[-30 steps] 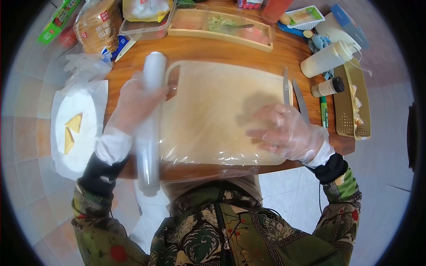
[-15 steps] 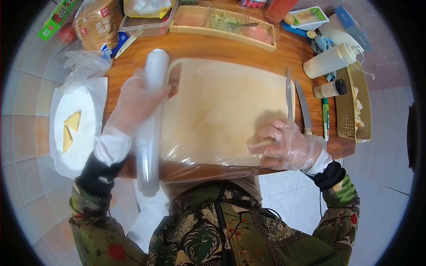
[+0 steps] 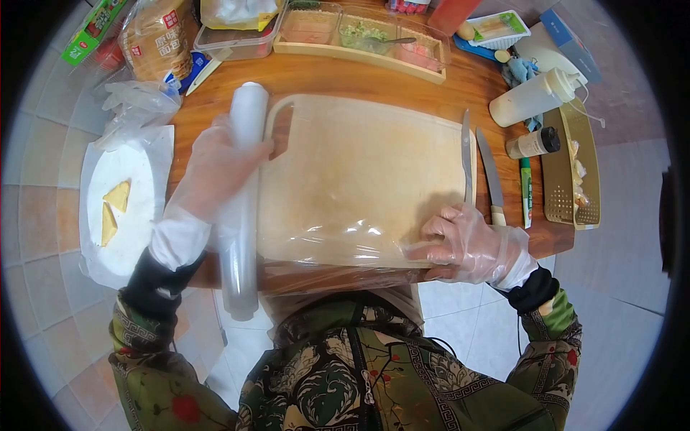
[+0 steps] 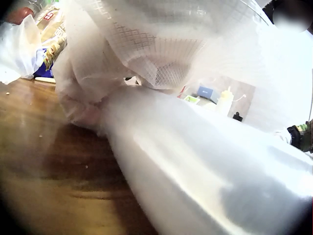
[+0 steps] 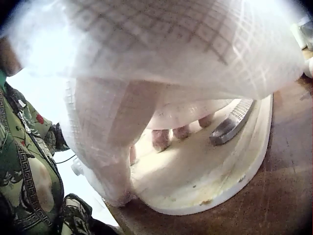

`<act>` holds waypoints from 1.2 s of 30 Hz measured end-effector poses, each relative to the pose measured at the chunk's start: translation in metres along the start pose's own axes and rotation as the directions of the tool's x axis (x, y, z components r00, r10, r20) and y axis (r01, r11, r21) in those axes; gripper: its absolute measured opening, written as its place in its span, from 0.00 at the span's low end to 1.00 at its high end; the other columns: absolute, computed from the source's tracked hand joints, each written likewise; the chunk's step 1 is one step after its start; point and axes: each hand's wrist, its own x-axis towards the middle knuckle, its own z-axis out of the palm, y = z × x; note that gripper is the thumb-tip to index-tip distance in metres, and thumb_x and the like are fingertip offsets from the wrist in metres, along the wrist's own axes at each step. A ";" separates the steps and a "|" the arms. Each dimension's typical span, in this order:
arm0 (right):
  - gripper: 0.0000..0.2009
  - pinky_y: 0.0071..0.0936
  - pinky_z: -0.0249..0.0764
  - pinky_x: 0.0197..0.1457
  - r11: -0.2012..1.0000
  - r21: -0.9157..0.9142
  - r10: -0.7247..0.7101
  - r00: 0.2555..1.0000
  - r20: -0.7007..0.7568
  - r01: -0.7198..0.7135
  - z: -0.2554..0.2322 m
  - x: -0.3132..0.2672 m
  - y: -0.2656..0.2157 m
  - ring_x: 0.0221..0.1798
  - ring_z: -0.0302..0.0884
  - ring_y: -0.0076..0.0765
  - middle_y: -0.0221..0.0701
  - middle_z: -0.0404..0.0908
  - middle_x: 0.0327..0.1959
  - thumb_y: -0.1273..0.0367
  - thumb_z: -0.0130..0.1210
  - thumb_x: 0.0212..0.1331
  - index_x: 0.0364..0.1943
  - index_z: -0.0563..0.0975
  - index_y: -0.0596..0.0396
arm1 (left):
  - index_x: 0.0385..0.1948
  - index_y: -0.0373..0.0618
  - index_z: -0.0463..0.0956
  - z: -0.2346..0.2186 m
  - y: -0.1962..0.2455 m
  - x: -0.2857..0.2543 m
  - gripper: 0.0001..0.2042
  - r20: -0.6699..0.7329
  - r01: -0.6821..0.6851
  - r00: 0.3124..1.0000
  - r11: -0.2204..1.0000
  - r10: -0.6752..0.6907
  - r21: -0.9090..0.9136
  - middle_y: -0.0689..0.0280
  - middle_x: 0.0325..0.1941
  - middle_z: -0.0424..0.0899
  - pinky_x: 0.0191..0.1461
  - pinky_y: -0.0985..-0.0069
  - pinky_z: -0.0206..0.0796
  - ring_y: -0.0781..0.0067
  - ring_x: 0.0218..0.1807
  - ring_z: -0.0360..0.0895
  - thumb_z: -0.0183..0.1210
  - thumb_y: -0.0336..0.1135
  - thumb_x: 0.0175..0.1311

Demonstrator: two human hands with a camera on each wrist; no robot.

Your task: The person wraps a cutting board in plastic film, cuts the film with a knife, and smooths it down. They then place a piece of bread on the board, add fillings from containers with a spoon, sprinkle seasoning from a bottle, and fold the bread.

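Note:
On the left, my gloved left hand (image 3: 219, 169) grips the upper part of a cling film roll (image 3: 243, 237), which stands lengthwise along the cutting board's left side. Clear film runs from the roll across the pale cutting board (image 3: 359, 158), with shiny wrinkles along the near edge. My gloved right hand (image 3: 471, 244) is at the board's near right corner, fingers curled at the film's edge. In the right wrist view its fingertips (image 5: 160, 139) come down on the board, and the thumb reaches over the near edge. A table knife (image 3: 466, 154) lies along the board's right side.
A kitchen knife (image 3: 490, 172), green tube (image 3: 526, 190), spice jar (image 3: 533, 144), squeeze bottle (image 3: 535, 97) and basket (image 3: 575, 208) are on the right. Bread (image 3: 154, 43) and a divided topping box (image 3: 359, 47) stand behind. Two yellow triangles (image 3: 116, 197) lie on white paper at left.
My right hand has come down and nearer to the board's near right corner, drawing the film along the near edge. My left hand stays on the roll, almost in place.

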 end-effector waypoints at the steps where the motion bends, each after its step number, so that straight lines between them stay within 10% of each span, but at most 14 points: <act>1: 0.25 0.42 0.71 0.52 1.000 0.011 -0.002 1.000 0.002 0.002 0.000 0.000 0.000 0.51 0.72 0.37 0.26 0.75 0.45 0.53 0.68 0.51 0.56 0.79 0.30 | 0.60 0.32 0.71 -0.001 0.001 -0.001 0.32 -0.007 0.010 1.000 1.000 -0.010 0.013 0.47 0.49 0.84 0.54 0.67 0.73 0.56 0.50 0.84 0.65 0.45 0.55; 5: 0.23 0.42 0.71 0.50 0.999 0.031 0.013 1.000 0.008 -0.014 -0.004 -0.002 0.004 0.49 0.73 0.37 0.26 0.76 0.46 0.54 0.69 0.51 0.55 0.81 0.32 | 0.60 0.33 0.71 -0.007 0.010 -0.009 0.33 0.030 -0.035 0.999 0.998 0.037 -0.061 0.47 0.48 0.85 0.54 0.66 0.73 0.56 0.50 0.84 0.65 0.46 0.56; 9: 0.18 0.40 0.75 0.49 0.994 0.108 0.033 0.941 -0.337 0.004 -0.022 -0.018 0.014 0.43 0.78 0.39 0.29 0.79 0.42 0.62 0.71 0.52 0.49 0.85 0.42 | 0.67 0.29 0.64 0.004 0.006 -0.013 0.40 -0.137 -0.139 0.973 0.944 0.187 0.300 0.45 0.51 0.84 0.59 0.60 0.70 0.44 0.55 0.79 0.68 0.48 0.57; 12: 0.12 0.36 0.78 0.38 0.905 0.139 0.405 0.714 -0.571 -0.402 -0.024 -0.023 0.024 0.34 0.81 0.46 0.37 0.80 0.30 0.76 0.64 0.56 0.44 0.82 0.51 | 0.63 0.33 0.69 0.008 0.013 -0.029 0.33 -0.257 -0.422 0.809 0.827 0.528 0.372 0.47 0.60 0.78 0.64 0.58 0.66 0.43 0.60 0.74 0.68 0.39 0.57; 15: 0.10 0.39 0.77 0.37 0.740 0.208 0.632 0.557 -0.539 -0.639 -0.015 -0.033 0.030 0.35 0.81 0.49 0.37 0.81 0.33 0.76 0.63 0.56 0.43 0.80 0.51 | 0.59 0.39 0.73 -0.007 0.037 -0.051 0.29 0.027 -0.594 0.791 0.756 0.612 0.273 0.51 0.58 0.80 0.63 0.60 0.67 0.45 0.62 0.74 0.68 0.35 0.53; 22: 0.17 0.47 0.77 0.40 0.593 0.014 0.713 0.517 -0.475 -0.805 0.001 -0.053 0.029 0.36 0.82 0.57 0.43 0.82 0.33 0.68 0.62 0.59 0.52 0.75 0.51 | 0.55 0.47 0.78 0.017 0.041 -0.087 0.20 0.513 -0.806 0.583 0.371 0.629 0.461 0.60 0.60 0.80 0.73 0.46 0.56 0.52 0.68 0.71 0.57 0.43 0.63; 27: 0.32 0.48 0.77 0.39 0.481 0.011 0.862 0.471 -0.186 -0.877 0.006 -0.062 0.026 0.32 0.82 0.56 0.46 0.82 0.29 0.66 0.59 0.61 0.70 0.64 0.58 | 0.59 0.43 0.77 0.029 0.041 -0.085 0.23 0.502 -0.837 0.546 0.411 0.671 0.361 0.57 0.63 0.78 0.75 0.48 0.53 0.52 0.69 0.70 0.56 0.43 0.65; 35: 0.34 0.32 0.75 0.32 0.514 0.178 0.820 0.419 -0.391 -0.839 0.007 -0.072 0.022 0.26 0.78 0.44 0.38 0.80 0.26 0.79 0.48 0.65 0.77 0.54 0.56 | 0.59 0.35 0.75 0.030 0.045 -0.062 0.26 0.451 -0.817 0.574 0.443 0.684 0.368 0.54 0.65 0.75 0.71 0.48 0.55 0.55 0.69 0.68 0.57 0.44 0.64; 36: 0.34 0.28 0.73 0.31 0.521 0.484 0.847 0.359 -0.392 -0.703 -0.007 -0.048 0.003 0.26 0.75 0.36 0.32 0.78 0.28 0.79 0.47 0.67 0.78 0.52 0.54 | 0.58 0.35 0.76 0.031 0.045 -0.061 0.26 0.458 -0.812 0.584 0.473 0.671 0.342 0.55 0.64 0.75 0.70 0.49 0.55 0.55 0.68 0.68 0.57 0.44 0.63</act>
